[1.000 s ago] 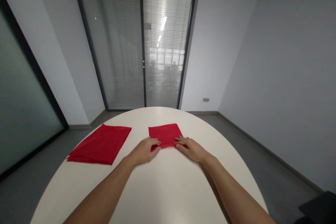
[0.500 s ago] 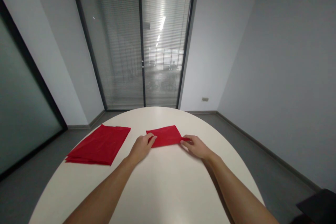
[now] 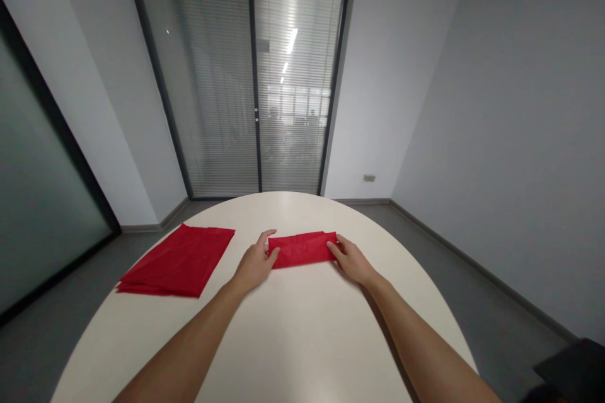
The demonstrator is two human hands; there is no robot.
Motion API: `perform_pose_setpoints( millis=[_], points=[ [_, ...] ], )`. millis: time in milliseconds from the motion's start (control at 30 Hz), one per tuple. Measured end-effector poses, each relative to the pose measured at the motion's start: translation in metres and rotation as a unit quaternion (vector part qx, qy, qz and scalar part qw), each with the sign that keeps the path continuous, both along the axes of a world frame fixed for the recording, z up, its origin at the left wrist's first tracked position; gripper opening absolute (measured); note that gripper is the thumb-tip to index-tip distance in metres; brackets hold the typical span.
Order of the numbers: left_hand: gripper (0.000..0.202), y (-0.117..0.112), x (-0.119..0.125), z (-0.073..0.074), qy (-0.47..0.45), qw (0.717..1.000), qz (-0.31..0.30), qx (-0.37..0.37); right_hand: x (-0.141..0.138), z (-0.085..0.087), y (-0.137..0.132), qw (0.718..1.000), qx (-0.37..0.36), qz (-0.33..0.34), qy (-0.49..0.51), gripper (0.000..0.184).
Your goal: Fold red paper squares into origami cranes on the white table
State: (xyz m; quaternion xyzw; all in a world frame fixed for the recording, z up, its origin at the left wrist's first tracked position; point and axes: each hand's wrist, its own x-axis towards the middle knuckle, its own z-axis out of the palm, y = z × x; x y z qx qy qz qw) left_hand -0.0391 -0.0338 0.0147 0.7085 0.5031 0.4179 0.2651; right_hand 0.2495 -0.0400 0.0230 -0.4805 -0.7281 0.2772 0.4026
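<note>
Between my two hands is a red folded sheet [image 3: 302, 250], thin like cloth or soft paper, now a narrow strip. My left hand [image 3: 254, 264] grips its left end, thumb on the front and index finger stretched out above the edge. At the right end, my right hand [image 3: 350, 258] pinches the strip with the thumb in front and the fingers behind. Off to the left lies a stack of larger red sheets [image 3: 182, 261], flat with slightly uneven edges, apart from my left hand.
The round white table [image 3: 293, 334] carries both red items. Behind it stands a glass door with blinds [image 3: 212, 88]. A wall socket [image 3: 369, 178] is low on the back wall, and a dark object [image 3: 574, 368] sits at the lower right.
The red sheet has gone from a taller panel to a narrower strip. My right hand has shifted its grip onto the strip's right end, and my left index finger has lifted.
</note>
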Motion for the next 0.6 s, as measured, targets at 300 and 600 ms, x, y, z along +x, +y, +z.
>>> perform_pose_setpoints(
  millis=[300,600],
  points=[
    [0.047,0.0,0.003,-0.001,0.035,0.998,0.035,0.028,0.001,-0.012,0.007,0.999,0.0,-0.033,-0.039,0.027],
    [0.047,-0.004,0.005,0.006,0.185,0.974,0.122,0.051,-0.006,-0.006,0.002,0.994,0.007,-0.053,-0.091,0.035]
  ],
)
